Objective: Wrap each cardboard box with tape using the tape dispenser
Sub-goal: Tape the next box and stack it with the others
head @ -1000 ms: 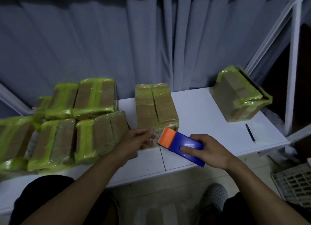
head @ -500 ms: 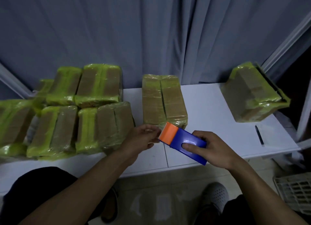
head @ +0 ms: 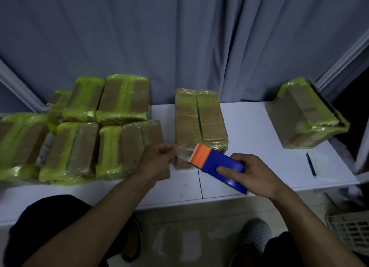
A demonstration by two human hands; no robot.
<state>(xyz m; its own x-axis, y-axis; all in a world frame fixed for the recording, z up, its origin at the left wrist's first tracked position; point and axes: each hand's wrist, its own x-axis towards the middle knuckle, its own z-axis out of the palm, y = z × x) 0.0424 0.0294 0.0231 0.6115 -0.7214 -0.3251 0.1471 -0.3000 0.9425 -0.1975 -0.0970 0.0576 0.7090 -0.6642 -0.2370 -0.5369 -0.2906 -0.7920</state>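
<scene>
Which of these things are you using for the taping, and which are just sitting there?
For the job:
- tape dispenser, held in the right hand
- clear tape, pinched by the left hand
- cardboard box just behind the hands
- wrapped boxes stacked on the left

Just lying about:
- black pen
- curtain
- white basket on the floor

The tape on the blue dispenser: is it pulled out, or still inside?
Pulled out. A short clear strip of tape spans from the dispenser's orange end to the left hand, which pinches it.
</scene>
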